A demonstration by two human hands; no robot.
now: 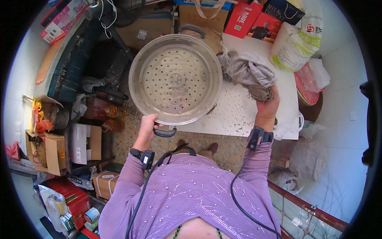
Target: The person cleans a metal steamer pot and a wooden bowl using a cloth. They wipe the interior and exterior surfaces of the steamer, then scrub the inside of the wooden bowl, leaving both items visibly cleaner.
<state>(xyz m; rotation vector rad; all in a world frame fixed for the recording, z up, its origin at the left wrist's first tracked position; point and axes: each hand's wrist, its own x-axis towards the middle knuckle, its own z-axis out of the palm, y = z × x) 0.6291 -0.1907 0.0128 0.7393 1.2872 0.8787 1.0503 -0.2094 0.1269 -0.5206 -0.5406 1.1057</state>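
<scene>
A round metal steamer tray (176,79) with a perforated base and two black handles is held by its near rim in my left hand (148,128), beside the near handle. My right hand (269,103) grips a bundled grey cloth (252,71) to the right of the steamer tray. A tied, dark grey bundle (227,61) lies between the cloth and the tray's rim. Beneath both stands a white table (235,113) with dark crumbs and smears scattered over its top. The tray overhangs the table's left side.
Red boxes (243,19) and a plastic-wrapped pack of paper rolls (294,49) stand at the table's back. Right of the table is a red round item (307,88) under plastic bags. Bottles of oil (115,112) and open cardboard boxes (55,152) crowd the left side.
</scene>
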